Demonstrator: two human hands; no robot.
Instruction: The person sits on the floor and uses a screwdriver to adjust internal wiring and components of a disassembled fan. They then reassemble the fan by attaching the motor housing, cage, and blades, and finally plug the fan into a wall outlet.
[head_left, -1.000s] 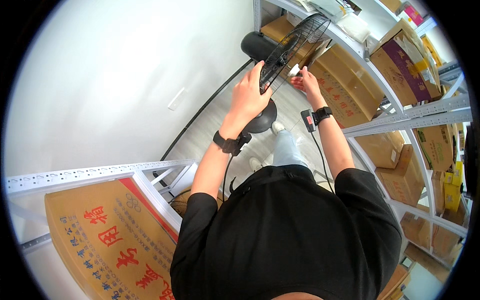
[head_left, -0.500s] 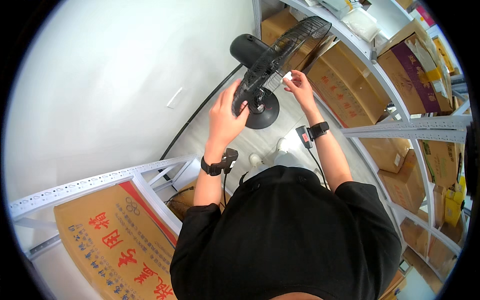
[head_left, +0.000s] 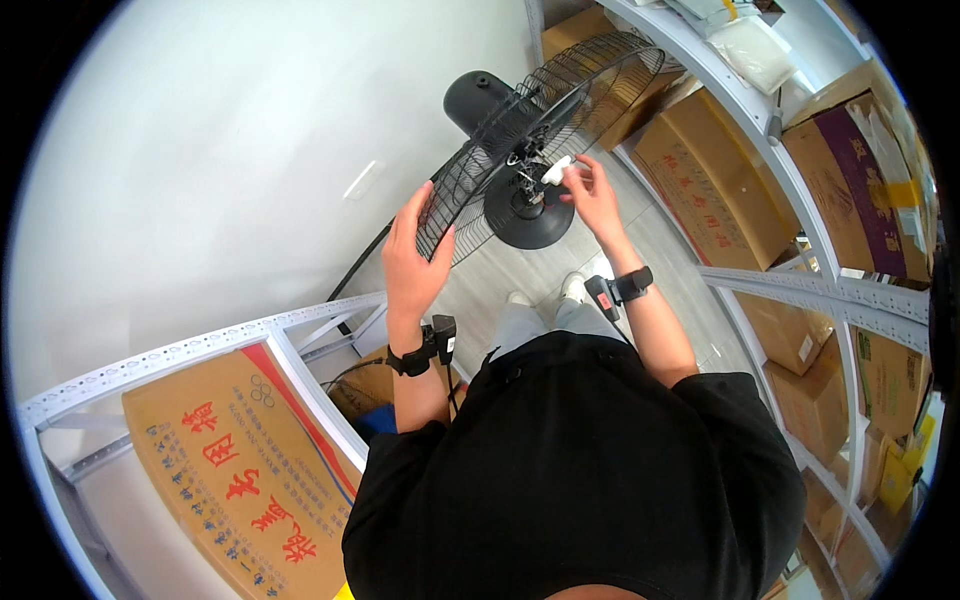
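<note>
A black fan with a round wire grille stands beside the white wall, on a round black base. My left hand grips the grille's left rim, with the fingers on the outer side and the thumb on the near side. At the front of the grille, near its centre, my right hand pinches a small white object. Whether that object is cloth or plastic I cannot tell. Each wrist wears a black strap with a small box on it.
On the right, a metal shelf rack carries several cardboard boxes. Another rack with a large box stands at the lower left. A black cable runs along the wall. My feet are on the grey floor near the fan base.
The fan's grille has turned to face me more. My left hand has shifted left and down with its rim. My right hand has moved slightly lower, and the white object is nearer the grille's centre.
</note>
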